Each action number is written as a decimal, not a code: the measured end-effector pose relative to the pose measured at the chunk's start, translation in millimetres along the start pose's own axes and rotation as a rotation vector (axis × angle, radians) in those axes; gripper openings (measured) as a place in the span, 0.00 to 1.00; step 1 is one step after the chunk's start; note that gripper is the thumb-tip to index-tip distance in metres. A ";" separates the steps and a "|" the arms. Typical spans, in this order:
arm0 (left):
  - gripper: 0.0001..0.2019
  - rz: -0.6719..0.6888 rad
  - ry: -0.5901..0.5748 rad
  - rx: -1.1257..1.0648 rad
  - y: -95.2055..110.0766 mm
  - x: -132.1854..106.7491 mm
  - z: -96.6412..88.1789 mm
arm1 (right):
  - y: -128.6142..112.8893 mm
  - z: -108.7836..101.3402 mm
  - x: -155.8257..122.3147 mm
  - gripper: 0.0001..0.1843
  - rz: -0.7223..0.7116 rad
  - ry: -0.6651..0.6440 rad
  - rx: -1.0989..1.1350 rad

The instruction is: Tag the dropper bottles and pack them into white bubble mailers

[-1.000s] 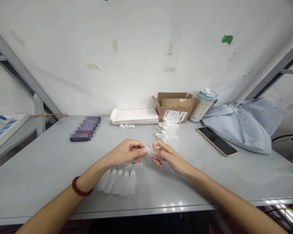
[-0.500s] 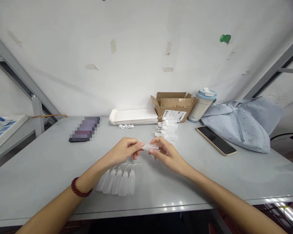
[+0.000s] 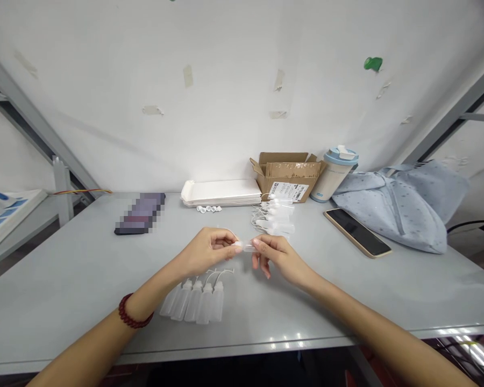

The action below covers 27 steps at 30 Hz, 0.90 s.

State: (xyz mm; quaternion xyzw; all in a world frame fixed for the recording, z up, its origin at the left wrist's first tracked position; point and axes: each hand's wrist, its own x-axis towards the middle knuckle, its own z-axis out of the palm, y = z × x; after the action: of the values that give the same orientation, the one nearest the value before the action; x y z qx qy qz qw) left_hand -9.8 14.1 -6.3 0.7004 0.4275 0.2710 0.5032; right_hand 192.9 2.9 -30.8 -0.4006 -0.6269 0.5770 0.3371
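A pale wall (image 3: 226,64) with scraps of tape rises across twelve o'clock, and before it spreads a grey table (image 3: 282,312), its middle serving as the centre of the dial. Between two and three lies a light blue bag (image 3: 391,207). An open cardboard box (image 3: 292,171) stands at one, a stack of white items (image 3: 223,192) lies at eleven, and a lidded cup (image 3: 333,177) leans beside the box at two. A phone (image 3: 358,233) lies near three; between nine and ten sits a dark flat object (image 3: 140,215), its surface blurred out. The left hand (image 3: 205,250) comes in from nine and the right hand (image 3: 280,255) from three, both with thumb and fingertips drawn together in a pinch. At eight, five translucent bottles (image 3: 192,305) lie side by side, thin white strips curling from their necks; a cluster of similar bottles (image 3: 280,212) lies between one and two. At the centre is the small bottle (image 3: 250,246), gripped by the left hand at its whitish end and by the right hand at its clear end. A few white caps (image 3: 208,209) lie between ten and eleven, just in front of the stack.
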 end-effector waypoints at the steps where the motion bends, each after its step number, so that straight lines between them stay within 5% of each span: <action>1: 0.12 0.008 0.009 0.007 0.0 -0.1 0.5 | -0.1 -0.1 0.4 0.23 0.010 -0.007 0.012; 11: 0.18 0.017 -0.074 -0.025 -2.8 3.4 -0.1 | -4.1 1.0 -1.9 0.19 -0.133 0.090 -0.084; 21: 0.20 -0.027 -0.070 -0.074 -3.0 2.2 3.3 | 5.9 0.2 -3.8 0.14 -0.486 0.221 -0.605; 27: 0.20 0.044 -0.057 -0.031 0.1 -0.2 5.1 | 2.6 -1.4 -4.8 0.15 -0.407 0.164 -0.493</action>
State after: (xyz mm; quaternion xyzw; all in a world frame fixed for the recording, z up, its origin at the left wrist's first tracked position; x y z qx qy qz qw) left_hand -5.8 11.5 -8.0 0.7092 0.3931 0.2689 0.5198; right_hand 196.6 -0.8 -33.1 -0.3816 -0.7858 0.2945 0.3876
